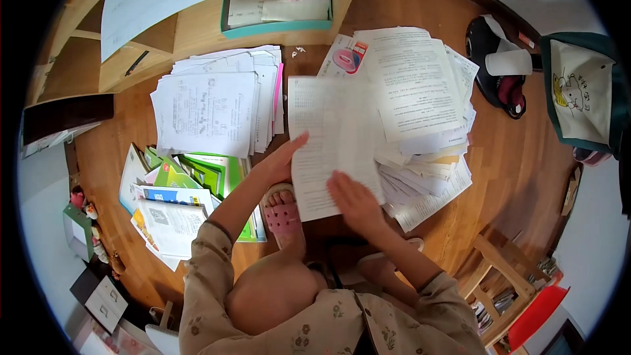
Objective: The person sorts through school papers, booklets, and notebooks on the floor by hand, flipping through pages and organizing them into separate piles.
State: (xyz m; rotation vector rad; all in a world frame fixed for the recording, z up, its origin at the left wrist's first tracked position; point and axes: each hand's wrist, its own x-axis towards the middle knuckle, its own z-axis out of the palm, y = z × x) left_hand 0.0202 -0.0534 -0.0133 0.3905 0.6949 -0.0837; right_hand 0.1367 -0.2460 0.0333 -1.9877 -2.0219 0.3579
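Observation:
A printed paper sheet (315,177) is in front of me, slightly blurred, above the floor between two paper stacks. At its left edge, my left hand (283,158) grips it with the thumb on top. My right hand (357,202) lies across its lower right face, fingers blurred and close together; whether they pinch it is unclear. The sheet's upper right merges with a loose pile of printed papers (419,84), fanned out at its lower end. On the left is a neater stack of papers (207,113) with a pink sheet (278,91) showing at its right side.
Books and workbooks (172,202) overlap below the left stack. A wooden shelf unit (192,29) at the top holds a teal-edged box (276,32) of papers. At right are a black bag (485,59), a white cup (508,62), a green-edged tote (581,93) and a wooden chair (503,266).

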